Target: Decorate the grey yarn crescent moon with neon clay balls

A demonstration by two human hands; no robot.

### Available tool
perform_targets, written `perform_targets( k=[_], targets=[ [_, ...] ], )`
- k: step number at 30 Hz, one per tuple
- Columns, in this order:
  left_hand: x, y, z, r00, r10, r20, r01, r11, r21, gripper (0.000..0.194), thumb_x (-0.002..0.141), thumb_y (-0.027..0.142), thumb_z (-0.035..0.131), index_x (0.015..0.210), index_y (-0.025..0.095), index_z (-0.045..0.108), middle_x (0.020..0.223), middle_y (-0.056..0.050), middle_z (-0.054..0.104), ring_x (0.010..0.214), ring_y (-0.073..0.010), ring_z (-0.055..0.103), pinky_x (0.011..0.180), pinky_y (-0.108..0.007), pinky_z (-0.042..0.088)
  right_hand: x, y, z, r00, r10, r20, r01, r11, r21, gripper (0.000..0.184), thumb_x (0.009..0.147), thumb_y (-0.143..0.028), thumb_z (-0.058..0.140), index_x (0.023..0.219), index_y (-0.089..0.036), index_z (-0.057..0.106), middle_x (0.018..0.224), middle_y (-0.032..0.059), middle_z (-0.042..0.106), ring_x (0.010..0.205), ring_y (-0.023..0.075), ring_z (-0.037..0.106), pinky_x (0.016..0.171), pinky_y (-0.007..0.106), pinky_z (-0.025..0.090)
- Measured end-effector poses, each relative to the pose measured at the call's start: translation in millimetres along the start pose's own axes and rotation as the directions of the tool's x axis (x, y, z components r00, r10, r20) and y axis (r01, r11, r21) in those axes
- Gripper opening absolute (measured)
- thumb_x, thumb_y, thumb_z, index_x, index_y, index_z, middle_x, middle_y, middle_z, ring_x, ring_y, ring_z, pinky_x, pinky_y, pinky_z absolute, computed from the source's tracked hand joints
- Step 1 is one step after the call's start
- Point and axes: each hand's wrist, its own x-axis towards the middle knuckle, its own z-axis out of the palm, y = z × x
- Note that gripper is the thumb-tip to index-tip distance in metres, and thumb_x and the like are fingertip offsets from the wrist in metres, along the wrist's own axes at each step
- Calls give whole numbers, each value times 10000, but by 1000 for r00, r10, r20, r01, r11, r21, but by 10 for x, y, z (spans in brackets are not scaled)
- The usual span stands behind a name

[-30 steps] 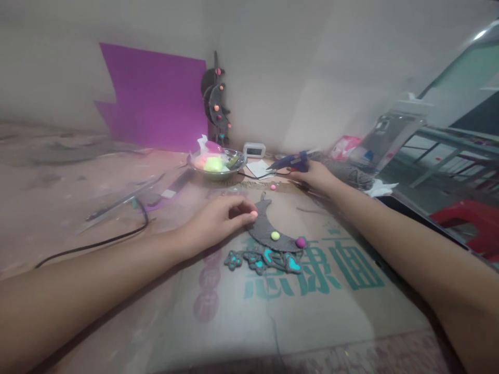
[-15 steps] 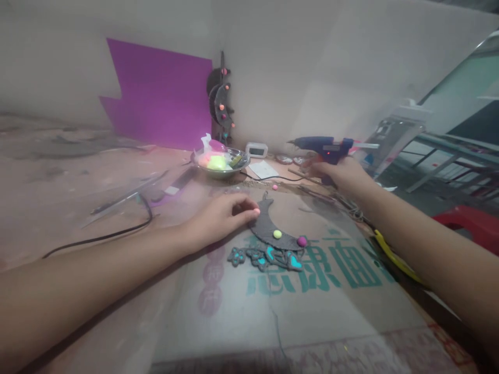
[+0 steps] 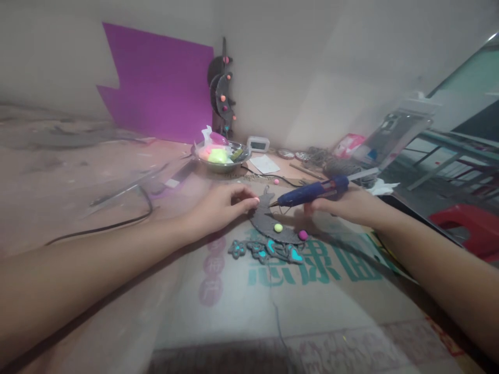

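Observation:
A dark grey crescent moon lies on a printed cardboard sheet, with a yellow-green ball and a purple ball on it. At its left edge, my left hand is closed, thumb and forefinger pinching a small pink ball. My right hand grips a blue hot glue gun, whose nozzle points left at the moon's upper part; I cannot tell if it touches. Below the moon lie grey flower and leaf shapes with turquoise fillings.
Behind the hands stands a metal bowl of bright clay packs, beside a small white digital clock. A loose pink ball lies past the moon. Finished grey crescents hang by a purple board. A black cable crosses the left.
My right hand has brought the glue gun down and left, from above the table's back right to the moon. My left hand stays at the moon's edge. The view tilted slightly.

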Motion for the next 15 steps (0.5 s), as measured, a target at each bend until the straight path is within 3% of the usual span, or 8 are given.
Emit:
perform_targets(
  k=[3,7,15],
  targets=[
    [-4,-4,1,1000,-9,-8,9,1000,-4,273,912,421,568,956,185,699,921,-38,743,856,-188,677,760,-288,508,-1,-72,79,999,39,-25,-40,999,-7,276,646,-467,702,734,-207,730,780,33,742,794,269,663,718,366,529],
    [-6,-18,10,1000,-9,-2,9,1000,-24,272,913,417,565,966,182,692,934,-44,744,873,-193,684,772,-292,521,2,-113,134,997,62,-35,-64,995,-73,185,676,-382,684,774,-234,739,761,1,732,743,237,663,666,336,542],
    [2,-21,7,1000,-7,0,7,1000,-7,255,912,403,563,954,188,694,937,-31,742,873,-190,681,771,-288,518,16,-70,139,999,-32,-33,29,996,-84,156,699,-403,709,781,-275,739,780,-11,732,770,237,685,693,342,569]
  ],
)
